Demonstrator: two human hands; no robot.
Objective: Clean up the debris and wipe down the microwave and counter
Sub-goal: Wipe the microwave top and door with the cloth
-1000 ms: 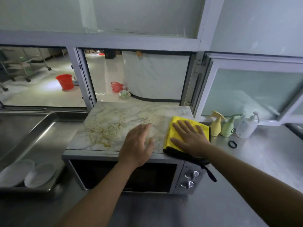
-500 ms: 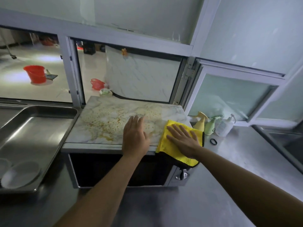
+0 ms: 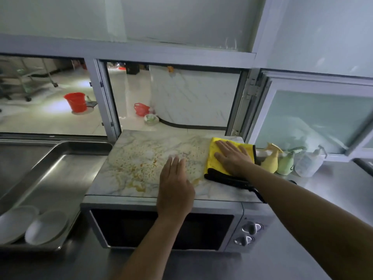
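Note:
A silver microwave [image 3: 250, 217] stands on the steel counter [image 3: 333, 199], with a marble-patterned slab [image 3: 137, 146] as its top. Yellow-orange crumbs and smears [image 3: 139, 168] are scattered over the slab's middle and left. My left hand [image 3: 175, 186] lies flat with straight fingers near the slab's front edge, right of the debris. My right hand [image 3: 232, 158] presses flat on a yellow cloth with a black edge [image 3: 214, 156] at the slab's right side.
Three bottles stand right of the microwave: a yellow spray bottle [image 3: 269, 161], a green spray bottle [image 3: 286, 163], a clear pump bottle [image 3: 308, 162]. A steel tray [image 3: 66, 164] at left holds two white bowls [image 3: 46, 227]. An open window frame [image 3: 105, 98] rises behind.
My right hand has slid the yellow cloth back from the slab's front right corner to its rear right. The left hand has stayed flat near the front edge. The camera shifted.

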